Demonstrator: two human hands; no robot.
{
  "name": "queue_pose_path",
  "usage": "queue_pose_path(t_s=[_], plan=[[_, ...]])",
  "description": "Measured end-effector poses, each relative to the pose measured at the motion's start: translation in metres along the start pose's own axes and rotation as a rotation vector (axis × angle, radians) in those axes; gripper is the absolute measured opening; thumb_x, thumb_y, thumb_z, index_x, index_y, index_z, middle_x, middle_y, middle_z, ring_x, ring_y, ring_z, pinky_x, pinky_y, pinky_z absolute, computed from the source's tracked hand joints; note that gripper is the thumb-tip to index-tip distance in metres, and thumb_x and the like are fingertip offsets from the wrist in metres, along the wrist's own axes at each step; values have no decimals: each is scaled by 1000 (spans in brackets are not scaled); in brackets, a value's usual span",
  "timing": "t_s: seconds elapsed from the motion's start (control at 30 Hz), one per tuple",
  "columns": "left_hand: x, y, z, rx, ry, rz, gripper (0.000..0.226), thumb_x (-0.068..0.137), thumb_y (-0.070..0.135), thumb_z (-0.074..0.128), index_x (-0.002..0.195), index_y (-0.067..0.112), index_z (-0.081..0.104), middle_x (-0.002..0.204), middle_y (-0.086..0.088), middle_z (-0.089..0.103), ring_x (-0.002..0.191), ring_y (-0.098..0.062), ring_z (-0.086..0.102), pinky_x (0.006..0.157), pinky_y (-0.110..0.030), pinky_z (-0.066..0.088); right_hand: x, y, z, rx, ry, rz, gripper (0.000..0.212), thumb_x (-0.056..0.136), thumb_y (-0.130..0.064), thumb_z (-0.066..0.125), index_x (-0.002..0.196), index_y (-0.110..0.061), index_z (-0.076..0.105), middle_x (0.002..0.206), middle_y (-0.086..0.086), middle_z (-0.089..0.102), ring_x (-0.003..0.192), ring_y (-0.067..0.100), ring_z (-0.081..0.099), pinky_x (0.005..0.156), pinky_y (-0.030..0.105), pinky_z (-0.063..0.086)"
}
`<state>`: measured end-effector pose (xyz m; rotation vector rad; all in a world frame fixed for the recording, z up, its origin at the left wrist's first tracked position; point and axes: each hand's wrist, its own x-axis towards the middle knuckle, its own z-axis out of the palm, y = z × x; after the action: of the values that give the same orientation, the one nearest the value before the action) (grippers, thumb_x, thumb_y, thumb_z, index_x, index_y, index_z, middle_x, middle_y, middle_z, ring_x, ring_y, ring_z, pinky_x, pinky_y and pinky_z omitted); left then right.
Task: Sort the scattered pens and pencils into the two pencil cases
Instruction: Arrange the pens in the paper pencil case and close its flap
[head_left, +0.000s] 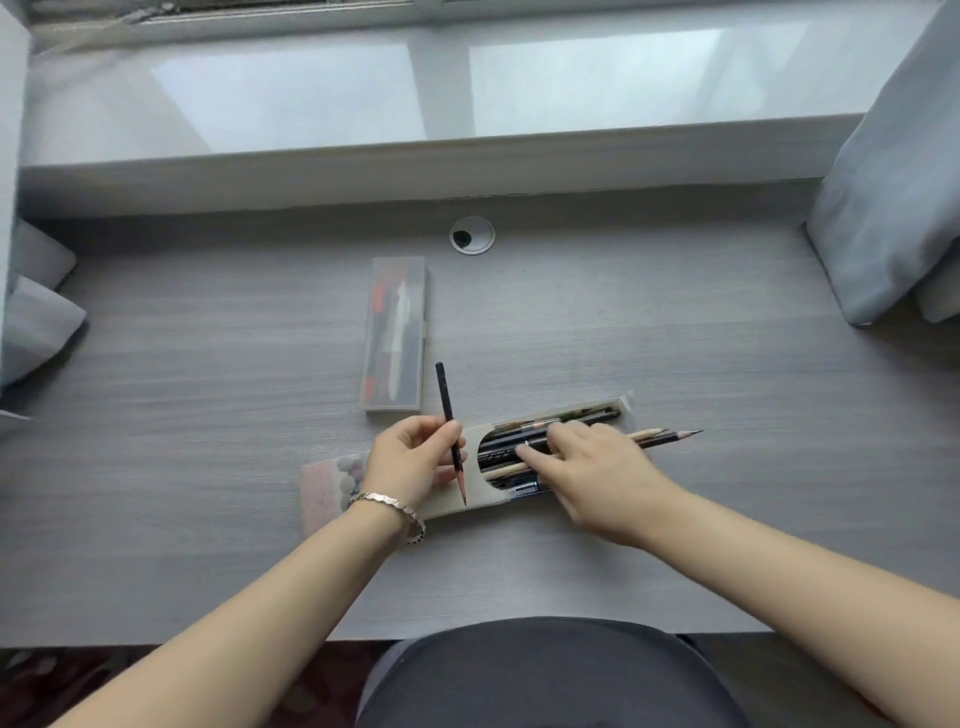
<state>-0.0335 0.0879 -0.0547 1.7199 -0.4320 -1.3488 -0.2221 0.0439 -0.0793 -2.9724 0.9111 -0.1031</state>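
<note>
Grey wood-grain desk (208, 415) fills the view, pushed up against a glossy white windowsill (311, 104), with pale curtains hanging at the left (31, 322) and right (893, 182) edges. A round cable port (471, 235) sits at the back of the desk, centre. Just in front of it lies a clear pencil case (396, 332), lengthwise away from the person, red and white pens showing through its lid.

Nearer in, a beige pencil case (452, 506) lies slightly slanted across the desk, dark and wooden pencils visible in its oval opening. Two sharpened pencils (670, 436) poke out past its right end.

Left hand (410, 462), bracelet (387, 503) at the wrist, pinches a black pencil (445, 400) between thumb and curled fingers, tip pointing down over the beige case. Right hand (597, 467) lies over the case, fingers fairly straight and resting on the pencils inside.

A pinkish flat item (322, 488) peeks out beside the left wrist; what it is, I cannot tell.
</note>
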Motion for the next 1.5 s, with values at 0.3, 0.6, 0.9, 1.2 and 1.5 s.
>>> queue_pose_path(t_s=[0.3, 0.6, 0.9, 1.2, 1.5], plan=[[6, -9, -3, 33, 19, -24, 24, 87, 1, 58, 66, 13, 55, 41, 7, 63, 43, -6, 58, 49, -18, 50, 16, -29, 33, 22, 186, -33, 35, 80, -22, 44, 111, -11, 54, 85, 1, 63, 70, 20, 59, 57, 26, 47], [8, -11, -5, 82, 22, -21, 20, 85, 4, 61, 67, 13, 57, 58, -3, 61, 58, -20, 54, 62, -30, 48, 7, 0, 21, 150, 158, -95, 29, 76, -10, 49, 95, -14, 69, 71, 3, 62, 59, 20, 56, 51, 25, 44], [9, -9, -5, 97, 25, -31, 21, 85, 3, 60, 67, 13, 55, 65, -9, 59, 59, -20, 55, 63, -29, 48, 15, -19, 13, 158, 79, -70, 32, 69, -12, 44, 81, -23, 72, 64, -1, 58, 53, 16, 55, 42, 22, 40], [2, -5, -4, 101, 26, -63, 20, 85, 4, 60, 68, 13, 56, 67, -9, 59, 58, -18, 56, 65, -30, 49, 25, -29, 17, 836, 53, 198, 15, 77, -1, 61, 91, -3, 67, 92, 11, 69, 92, 10, 51, 88, 14, 38], [-13, 18, 34, -341, -60, -242, 16, 86, -3, 56, 76, 8, 49, 72, -9, 66, 52, -10, 67, 65, -25, 58, 13, -14, -25, 1549, 161, 763, 19, 80, 3, 62, 85, -15, 61, 67, -4, 66, 54, 3, 63, 49, 14, 51]])
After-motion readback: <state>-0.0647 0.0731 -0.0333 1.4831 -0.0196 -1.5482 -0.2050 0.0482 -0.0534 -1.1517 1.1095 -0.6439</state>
